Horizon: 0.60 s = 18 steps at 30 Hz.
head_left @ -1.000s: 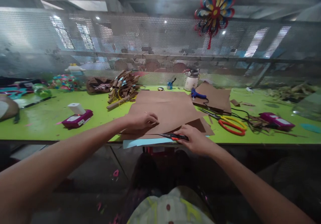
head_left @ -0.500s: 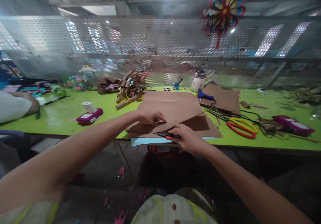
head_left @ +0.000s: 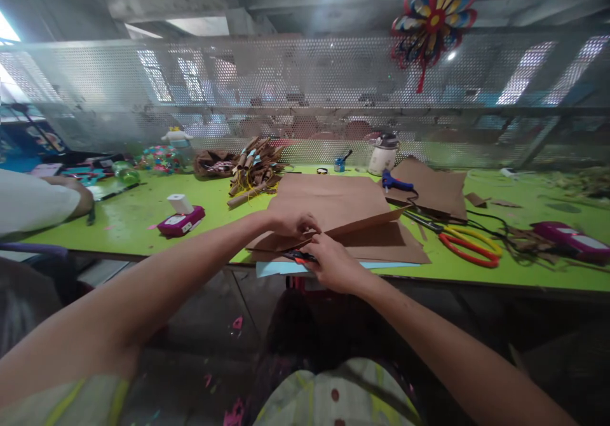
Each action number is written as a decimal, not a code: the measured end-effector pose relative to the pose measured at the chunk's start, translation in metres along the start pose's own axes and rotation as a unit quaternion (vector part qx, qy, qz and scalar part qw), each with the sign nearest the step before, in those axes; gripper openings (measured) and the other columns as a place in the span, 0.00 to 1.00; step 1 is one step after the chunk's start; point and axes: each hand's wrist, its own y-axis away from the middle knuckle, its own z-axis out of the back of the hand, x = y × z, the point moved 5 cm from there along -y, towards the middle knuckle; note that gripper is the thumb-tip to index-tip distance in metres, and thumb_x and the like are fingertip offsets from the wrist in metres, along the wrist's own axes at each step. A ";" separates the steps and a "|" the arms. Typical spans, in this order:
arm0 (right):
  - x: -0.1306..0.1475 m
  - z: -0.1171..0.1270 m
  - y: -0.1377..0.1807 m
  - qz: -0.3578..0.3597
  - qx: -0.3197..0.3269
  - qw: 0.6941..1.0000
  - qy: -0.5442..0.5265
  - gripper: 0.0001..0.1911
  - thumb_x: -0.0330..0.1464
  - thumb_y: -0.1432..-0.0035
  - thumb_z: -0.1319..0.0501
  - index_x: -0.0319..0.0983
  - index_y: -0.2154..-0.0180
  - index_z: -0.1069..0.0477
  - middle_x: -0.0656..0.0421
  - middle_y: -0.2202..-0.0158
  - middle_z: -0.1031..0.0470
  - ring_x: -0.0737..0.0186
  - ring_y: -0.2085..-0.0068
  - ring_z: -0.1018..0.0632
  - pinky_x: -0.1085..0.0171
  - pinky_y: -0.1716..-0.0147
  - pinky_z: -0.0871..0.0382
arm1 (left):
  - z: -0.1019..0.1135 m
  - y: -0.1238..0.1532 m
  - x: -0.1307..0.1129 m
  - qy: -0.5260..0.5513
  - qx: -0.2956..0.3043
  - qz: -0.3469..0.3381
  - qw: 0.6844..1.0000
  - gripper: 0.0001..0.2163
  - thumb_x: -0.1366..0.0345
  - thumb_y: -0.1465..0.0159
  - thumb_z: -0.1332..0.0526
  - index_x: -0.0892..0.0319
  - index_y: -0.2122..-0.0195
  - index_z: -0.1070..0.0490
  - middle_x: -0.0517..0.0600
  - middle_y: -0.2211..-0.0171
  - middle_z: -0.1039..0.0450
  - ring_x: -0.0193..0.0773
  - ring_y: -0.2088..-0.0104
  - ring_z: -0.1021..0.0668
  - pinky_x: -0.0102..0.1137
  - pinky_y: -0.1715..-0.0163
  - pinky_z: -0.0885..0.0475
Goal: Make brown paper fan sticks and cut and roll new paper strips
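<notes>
My left hand lies on a large brown paper sheet, its fingers curled together at the near edge. My right hand is closed around a slim black tool with an orange part, whose exact kind I cannot make out. The tool sits at the sheet's near edge, its tip pointing left, right below my left fingers. The sheet's right side is raised above another brown sheet. Light blue paper sticks out underneath, along the table's front edge.
Large scissors with red and yellow handles and a blue glue gun with a cord lie right. Brown paper rolls are bundled behind. Left stands a purple box; another person's arm rests farther left.
My right hand has moved left along the sheet's near edge with the black tool, coming close to my left fingers. The whole view has shifted slightly.
</notes>
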 end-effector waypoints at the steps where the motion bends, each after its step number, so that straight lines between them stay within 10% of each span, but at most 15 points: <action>1: 0.002 -0.001 -0.001 -0.001 0.000 1.000 0.007 0.16 0.27 0.44 0.42 0.34 0.53 0.28 0.48 0.53 0.31 0.55 0.50 0.31 0.60 0.51 0.36 | 0.000 0.000 0.000 -0.003 0.001 0.005 1.000 0.19 0.72 0.45 0.38 0.57 0.50 0.29 0.50 0.56 0.28 0.33 0.62 0.27 0.22 0.64 0.34; 18: 0.036 -0.012 -0.024 -0.009 0.022 0.997 0.075 0.15 0.26 0.50 0.41 0.35 0.58 0.27 0.48 0.57 0.31 0.52 0.53 0.32 0.59 0.58 0.35 | -0.005 -0.004 0.011 0.037 0.023 0.002 0.999 0.22 0.74 0.48 0.39 0.58 0.50 0.29 0.52 0.56 0.32 0.34 0.63 0.28 0.26 0.64 0.32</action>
